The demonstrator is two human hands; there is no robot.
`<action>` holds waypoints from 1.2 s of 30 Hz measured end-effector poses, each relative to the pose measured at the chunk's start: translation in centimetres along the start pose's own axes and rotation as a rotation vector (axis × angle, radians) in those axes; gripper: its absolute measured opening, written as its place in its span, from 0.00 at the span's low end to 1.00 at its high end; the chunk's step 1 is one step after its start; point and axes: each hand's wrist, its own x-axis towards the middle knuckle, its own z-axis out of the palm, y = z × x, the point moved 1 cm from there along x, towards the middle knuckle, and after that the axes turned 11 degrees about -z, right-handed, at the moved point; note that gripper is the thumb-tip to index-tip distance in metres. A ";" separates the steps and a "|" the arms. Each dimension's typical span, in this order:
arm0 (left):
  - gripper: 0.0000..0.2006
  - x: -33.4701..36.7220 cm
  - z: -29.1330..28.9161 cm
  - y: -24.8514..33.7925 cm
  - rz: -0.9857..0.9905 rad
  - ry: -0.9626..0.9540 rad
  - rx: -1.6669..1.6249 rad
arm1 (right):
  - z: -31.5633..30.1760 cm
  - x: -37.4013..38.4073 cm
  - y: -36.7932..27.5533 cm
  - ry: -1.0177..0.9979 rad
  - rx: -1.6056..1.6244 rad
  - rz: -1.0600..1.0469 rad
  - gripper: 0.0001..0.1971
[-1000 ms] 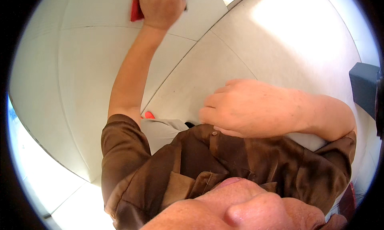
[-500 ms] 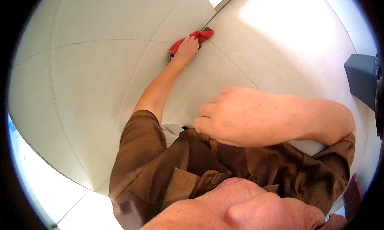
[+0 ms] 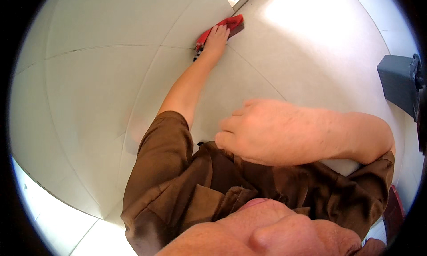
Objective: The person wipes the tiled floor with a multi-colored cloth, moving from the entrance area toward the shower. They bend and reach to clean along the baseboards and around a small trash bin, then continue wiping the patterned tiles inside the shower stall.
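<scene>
My left hand reaches far out, pressed flat on a red cloth that lies on pale grey tiles. The cloth sits close to a tile seam near the top of the view. My right hand is held close to my chest over my brown shirt, fingers curled loosely, with nothing visible in it.
A grey box-shaped object juts in at the right edge. A dark red item shows at the lower right. A brighter white surface borders the tiles at the lower left.
My left hand with the red cloth has slid from the top of the view down and to the right across the tiles. My right hand has stayed near my chest.
</scene>
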 end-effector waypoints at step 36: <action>0.24 -11.0 -37.9 -28.4 -0.260 0.999 -0.176 | -1.4 4.9 -4.5 0.011 -0.008 -0.119 0.12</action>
